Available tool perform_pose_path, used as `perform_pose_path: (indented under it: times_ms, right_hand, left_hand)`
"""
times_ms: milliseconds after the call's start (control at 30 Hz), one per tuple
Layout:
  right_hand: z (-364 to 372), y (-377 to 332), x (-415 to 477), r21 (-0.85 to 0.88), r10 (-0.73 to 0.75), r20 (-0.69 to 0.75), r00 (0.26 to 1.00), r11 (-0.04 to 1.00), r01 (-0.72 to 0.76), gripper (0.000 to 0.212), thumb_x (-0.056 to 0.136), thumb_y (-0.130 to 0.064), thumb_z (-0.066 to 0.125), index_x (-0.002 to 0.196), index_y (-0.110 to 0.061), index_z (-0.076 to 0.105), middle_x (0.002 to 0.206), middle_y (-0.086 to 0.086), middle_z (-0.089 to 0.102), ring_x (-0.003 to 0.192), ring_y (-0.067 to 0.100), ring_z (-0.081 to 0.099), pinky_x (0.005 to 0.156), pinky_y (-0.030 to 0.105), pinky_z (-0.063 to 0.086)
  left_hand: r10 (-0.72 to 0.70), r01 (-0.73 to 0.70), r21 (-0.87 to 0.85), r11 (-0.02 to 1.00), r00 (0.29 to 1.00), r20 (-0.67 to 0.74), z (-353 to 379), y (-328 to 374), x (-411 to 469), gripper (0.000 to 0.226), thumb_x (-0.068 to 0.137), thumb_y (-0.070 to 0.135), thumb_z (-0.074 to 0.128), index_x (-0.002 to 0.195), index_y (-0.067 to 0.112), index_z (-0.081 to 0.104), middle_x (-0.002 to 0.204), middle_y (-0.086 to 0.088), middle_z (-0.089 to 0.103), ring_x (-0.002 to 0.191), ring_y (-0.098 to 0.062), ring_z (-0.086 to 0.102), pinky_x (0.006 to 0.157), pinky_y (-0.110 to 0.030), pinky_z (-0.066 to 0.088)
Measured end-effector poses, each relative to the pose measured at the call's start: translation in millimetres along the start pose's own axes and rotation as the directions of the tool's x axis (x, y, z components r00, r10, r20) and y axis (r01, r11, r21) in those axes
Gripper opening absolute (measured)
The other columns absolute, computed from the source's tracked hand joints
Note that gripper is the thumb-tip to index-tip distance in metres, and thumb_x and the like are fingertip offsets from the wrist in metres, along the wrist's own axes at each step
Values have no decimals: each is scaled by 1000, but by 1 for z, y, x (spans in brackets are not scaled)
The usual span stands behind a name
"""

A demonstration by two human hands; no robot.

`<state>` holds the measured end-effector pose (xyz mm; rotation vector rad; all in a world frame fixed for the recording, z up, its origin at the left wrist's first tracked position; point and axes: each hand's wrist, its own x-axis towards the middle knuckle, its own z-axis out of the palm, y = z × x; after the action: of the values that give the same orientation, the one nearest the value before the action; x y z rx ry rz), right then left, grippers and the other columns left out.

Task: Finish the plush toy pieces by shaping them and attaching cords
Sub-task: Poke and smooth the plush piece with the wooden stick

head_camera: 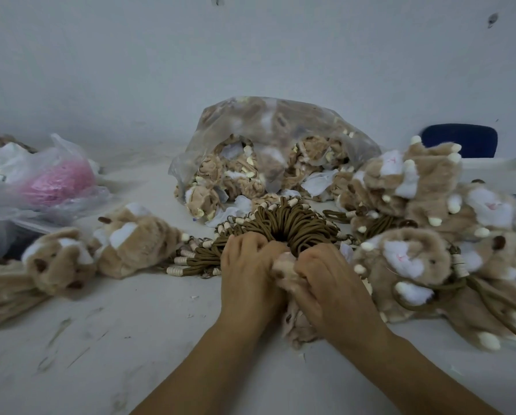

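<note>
— What's spread out in front of you?

— A scuffed white table (130, 339). At its far side, in the middle, a big clear plastic bag (280, 127) lies with its mouth towards me, stuffed with tan and white plush pieces. On my right is a heap of plush toys (424, 187), tan with white patches, some with brown cord looped round them. On my left a smaller group of plush toys (136, 241) lies on the table, and behind it a thin bag with something pink (56, 181) inside.

— And the cords?

— A bundle of brown cords (283, 223) with pale beads at the ends fans out just beyond my knuckles, between the clear bag and my hands.

— What are your hands doing?

— Both are clenched on one plush piece (283, 275). My left hand (250, 277) grips its left side, fingers curled in. My right hand (328, 286) grips the right side, fingers bunched into the fabric. The piece is squeezed between them, near the table's middle, its lower end trailing towards my wrists. It is blurred, so I cannot tell whether it touches the cords.
</note>
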<state>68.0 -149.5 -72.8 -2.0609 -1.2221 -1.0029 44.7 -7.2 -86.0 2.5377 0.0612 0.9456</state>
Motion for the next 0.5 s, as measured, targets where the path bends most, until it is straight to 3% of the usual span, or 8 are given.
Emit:
perform_pose_path:
  times_ms: [100, 167, 233, 333, 433, 500]
  right_hand:
    - [-4, -3, 0, 9, -37, -99, 994, 999, 38, 15, 91, -19, 48, 84, -15, 36, 72, 9, 49, 70, 16, 38, 62, 22, 34]
    - [-7, -2, 2, 27, -38, -132, 991, 999, 42, 19, 89, -19, 51, 81, -16, 34, 69, 9, 47, 68, 15, 35, 61, 21, 31]
    - [-8, -1, 3, 31, -12, -133, 991, 999, 17, 21, 85, -18, 55, 78, -15, 35, 67, 7, 45, 67, 14, 32, 58, 22, 29]
    - [-6, 3, 2, 65, 136, -22, 991, 989, -134, 21, 82, -24, 52, 70, -12, 40, 71, 0, 42, 67, 13, 33, 56, 23, 30]
    - [-8, 10, -4, 196, 332, 118, 936, 916, -350, 18, 76, -35, 48, 84, -19, 44, 89, -7, 42, 80, 12, 43, 63, 26, 41]
    - [-8, 11, -7, 254, 378, 133, 916, 881, -400, 35, 79, -49, 48, 108, -29, 44, 108, -14, 42, 98, 3, 46, 74, 14, 42]
  left_hand:
    - [-130, 127, 33, 991, 984, 124, -1, -12, 6, 30, 82, 34, 70, 107, 18, 65, 117, -1, 56, 116, -21, 43, 99, -27, 27]
    - [-170, 169, 22, 985, 974, 152, 0, -16, 10, 19, 87, 28, 69, 101, 17, 61, 120, -2, 57, 119, -19, 45, 97, -25, 27]
    - [-191, 191, 21, 981, 962, 193, 0, -14, 10, 20, 90, 24, 67, 83, 20, 49, 111, -2, 58, 110, -17, 47, 93, -27, 32]
    - [-255, 265, -104, 959, 962, 96, -2, -13, 6, 24, 80, 25, 74, 90, 17, 54, 88, 8, 54, 89, -18, 49, 79, -35, 42]
    - [-302, 308, -155, 939, 952, 56, -4, -11, 3, 18, 80, 23, 71, 89, 23, 55, 80, 13, 52, 84, -19, 49, 72, -38, 43]
    - [-283, 287, -140, 948, 958, 45, -5, -8, 1, 19, 80, 24, 70, 84, 28, 52, 78, 15, 49, 81, -13, 43, 68, -34, 38]
